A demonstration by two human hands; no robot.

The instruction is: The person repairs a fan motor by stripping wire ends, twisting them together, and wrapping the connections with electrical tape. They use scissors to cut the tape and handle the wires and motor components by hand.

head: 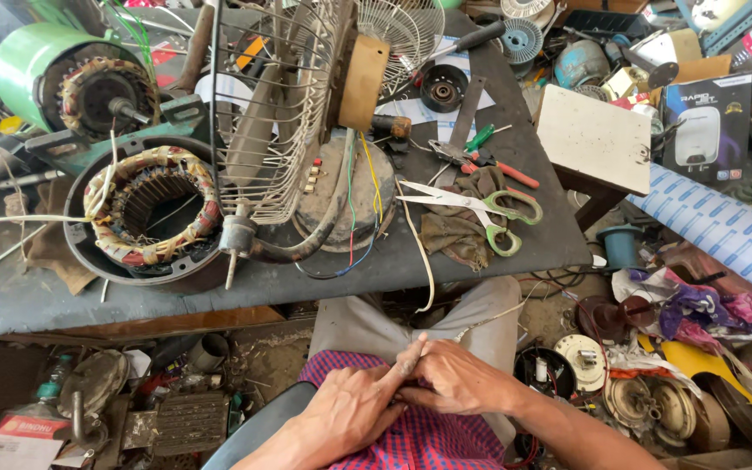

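Note:
My left hand (354, 405) and my right hand (459, 379) meet over my lap, below the workbench edge. Their fingers pinch a thin pale wire (489, 320) that runs up toward the bench. What exactly sits between the fingertips is too small to tell. On the bench above stands a table fan with a wire guard (280, 122) and a round base (345, 196), with coloured leads hanging from it. A white cord (419, 252) drops from the fan over the bench edge. Green-handled scissors (480, 209) lie on a brown rag (463, 226).
A wound motor stator (150, 204) and a green motor housing (54, 74) sit at the left of the dark workbench (45, 296). Pliers and a screwdriver (489, 161) lie near the scissors. A small stool (594, 139) stands to the right. Fan parts and scrap litter the floor (654, 400).

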